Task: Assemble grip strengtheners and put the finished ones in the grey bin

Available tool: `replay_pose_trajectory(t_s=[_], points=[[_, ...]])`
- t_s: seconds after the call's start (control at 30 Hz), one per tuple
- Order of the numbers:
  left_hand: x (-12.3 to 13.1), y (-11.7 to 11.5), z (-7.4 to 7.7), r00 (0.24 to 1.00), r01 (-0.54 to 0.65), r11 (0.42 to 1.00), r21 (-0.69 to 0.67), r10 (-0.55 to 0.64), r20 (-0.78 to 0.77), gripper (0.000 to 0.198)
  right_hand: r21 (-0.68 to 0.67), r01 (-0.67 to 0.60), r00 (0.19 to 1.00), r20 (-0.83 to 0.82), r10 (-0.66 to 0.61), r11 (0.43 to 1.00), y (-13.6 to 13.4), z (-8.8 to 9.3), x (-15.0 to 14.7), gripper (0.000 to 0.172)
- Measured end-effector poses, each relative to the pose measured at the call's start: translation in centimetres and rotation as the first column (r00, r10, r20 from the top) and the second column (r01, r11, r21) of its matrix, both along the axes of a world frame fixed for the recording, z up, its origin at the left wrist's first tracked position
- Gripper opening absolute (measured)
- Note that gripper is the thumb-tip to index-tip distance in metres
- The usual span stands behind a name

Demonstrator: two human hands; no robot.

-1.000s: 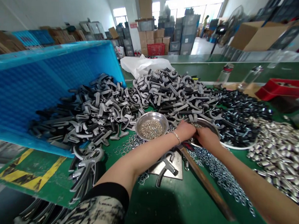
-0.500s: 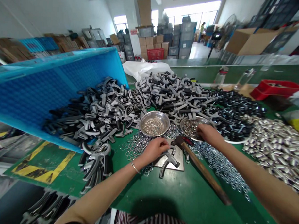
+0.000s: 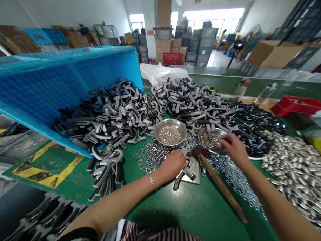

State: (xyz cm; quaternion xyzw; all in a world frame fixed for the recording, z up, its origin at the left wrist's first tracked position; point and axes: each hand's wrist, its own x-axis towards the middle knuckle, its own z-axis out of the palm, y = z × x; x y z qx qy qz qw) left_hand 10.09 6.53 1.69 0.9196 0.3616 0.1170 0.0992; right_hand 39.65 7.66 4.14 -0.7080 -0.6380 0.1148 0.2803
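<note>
My left hand (image 3: 176, 164) is closed around one end of a grey and black curved handle piece (image 3: 188, 173), which lies over a flat metal plate (image 3: 196, 178). A small spring shows on this piece; my fingers hide its far end. My right hand (image 3: 235, 148) is at the right rim of a steel bowl (image 3: 201, 132) of small metal pins (image 3: 210, 141). Its thumb and fingers are pinched together, and whatever is between them is too small to make out. Just right of the plate lies a hammer (image 3: 221, 187), its head by the plate's upper edge.
A second steel bowl (image 3: 156, 126) holds tiny rings. Loose metal rings (image 3: 148, 158) surround the plate. Handle pieces (image 3: 177, 100) are heaped behind and spill from a blue crate (image 3: 72, 71). Black parts (image 3: 255, 127) and silver cylinders (image 3: 298, 167) pile up at right.
My right hand has drawn back from inside the pin bowl to its right rim. My left hand has curled further over the handle piece. The whole view has shifted slightly.
</note>
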Motion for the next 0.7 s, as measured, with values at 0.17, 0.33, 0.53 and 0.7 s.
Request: replay_pose_trajectory(t_s=[0.17,0.33,0.53,0.7], points=[[0.2,1.3,0.5,0.985,0.154,0.986,0.056,-0.148,-0.091,0.020,-0.232,-0.200,0.929,-0.353,0.109,0.952,-4.3,-1.1,-6.9,0.032],[-0.1,1.3,0.1,0.974,0.212,0.973,0.094,-0.203,-0.099,0.021,-0.287,-0.172,0.947,-0.313,0.078,0.942,-5.6,-3.3,-10.3,0.022],[-0.2,0.8,-1.0,0.981,0.191,0.977,0.097,-0.186,-0.057,0.024,-0.316,-0.152,0.980,-0.172,0.100,0.937,-4.3,-3.4,-10.4,0.022],[-0.4,-0.2,-1.0,0.991,0.132,0.989,0.058,-0.130,-0.043,0.023,-0.332,-0.144,0.984,0.050,0.170,0.932,-4.2,-3.4,-10.7,0.023]])
